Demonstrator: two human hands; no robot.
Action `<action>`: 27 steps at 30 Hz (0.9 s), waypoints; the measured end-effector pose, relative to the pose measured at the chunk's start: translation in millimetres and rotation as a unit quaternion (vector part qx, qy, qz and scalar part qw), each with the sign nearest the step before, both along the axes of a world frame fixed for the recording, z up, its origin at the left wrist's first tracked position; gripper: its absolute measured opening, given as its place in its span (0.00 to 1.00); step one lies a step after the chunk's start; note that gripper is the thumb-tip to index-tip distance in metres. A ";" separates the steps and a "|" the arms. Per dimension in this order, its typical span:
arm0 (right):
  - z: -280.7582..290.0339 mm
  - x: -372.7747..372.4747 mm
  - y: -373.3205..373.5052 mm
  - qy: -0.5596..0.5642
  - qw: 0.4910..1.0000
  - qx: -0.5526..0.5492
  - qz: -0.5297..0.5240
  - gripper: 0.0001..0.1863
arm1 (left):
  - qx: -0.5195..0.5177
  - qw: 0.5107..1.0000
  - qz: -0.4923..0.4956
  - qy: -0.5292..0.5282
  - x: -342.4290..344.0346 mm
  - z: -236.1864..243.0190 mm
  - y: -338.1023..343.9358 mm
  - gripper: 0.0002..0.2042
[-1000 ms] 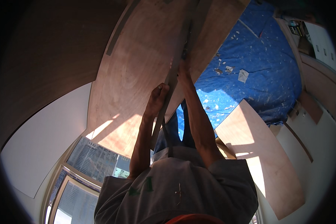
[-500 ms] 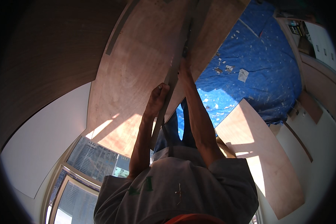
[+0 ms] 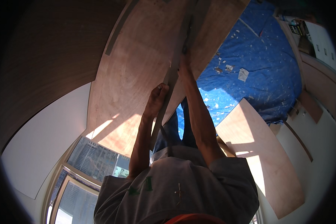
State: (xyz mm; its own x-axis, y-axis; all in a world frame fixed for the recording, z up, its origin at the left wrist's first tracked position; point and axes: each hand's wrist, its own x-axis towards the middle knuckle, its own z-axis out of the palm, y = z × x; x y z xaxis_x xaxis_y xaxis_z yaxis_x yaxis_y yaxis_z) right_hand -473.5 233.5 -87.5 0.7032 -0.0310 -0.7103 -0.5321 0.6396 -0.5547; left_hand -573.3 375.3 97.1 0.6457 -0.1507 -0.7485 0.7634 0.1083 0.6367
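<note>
A large reddish-brown wood sheet [image 3: 127, 71] lies in front of me. Along it runs a long, narrow, dark straight strip [image 3: 170, 76], from near my waist toward the far edge. My left hand [image 3: 157, 98] is closed on the strip's left edge, thumb on top. Further up, on the strip's right side, is my right hand [image 3: 184, 62], its fingers bunched and in shadow. A small dark object shows just beyond its fingertips, too dim to name. The far part of the strip fades into shade.
A blue sheet [image 3: 261, 71] strewn with white scraps covers the floor at right. A loose wood panel [image 3: 257, 149] leans at lower right. On the left stand a white panel [image 3: 48, 138] and a dark brown board [image 3: 52, 67]. A window [image 3: 78, 198] is at lower left.
My right hand has shifted slightly along the strip, toward me. My left hand and the strip look the same.
</note>
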 end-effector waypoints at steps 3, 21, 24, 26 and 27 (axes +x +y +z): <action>0.3 3.6 0.0 -0.003 1.000 0.004 -0.001 0.09 | -0.009 1.000 -0.001 0.004 1.3 2.5 1.2 0.14; 3.6 18.3 -2.9 -0.024 1.000 0.016 0.005 0.09 | 0.008 1.000 -0.009 -0.005 2.2 3.4 -0.3 0.14; 3.5 18.8 -3.8 -0.026 1.000 0.016 0.007 0.10 | -0.013 1.000 0.003 0.002 2.3 3.0 -1.7 0.14; 2.9 19.4 -3.7 -0.027 0.999 0.019 0.008 0.10 | -0.015 1.000 0.010 0.004 1.4 2.6 -2.1 0.14; 2.3 19.9 -3.3 -0.029 0.999 0.019 0.009 0.10 | -0.008 1.000 0.011 0.003 0.4 2.5 -2.6 0.13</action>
State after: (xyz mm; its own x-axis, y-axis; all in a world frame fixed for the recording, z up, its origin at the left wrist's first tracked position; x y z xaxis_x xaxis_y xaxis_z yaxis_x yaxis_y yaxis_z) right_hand -453.6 230.2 -85.2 0.7430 0.0087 -0.6692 -0.5119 0.6516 -0.5598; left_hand -572.8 372.8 99.6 0.6444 -0.1490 -0.7500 0.7646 0.1357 0.6300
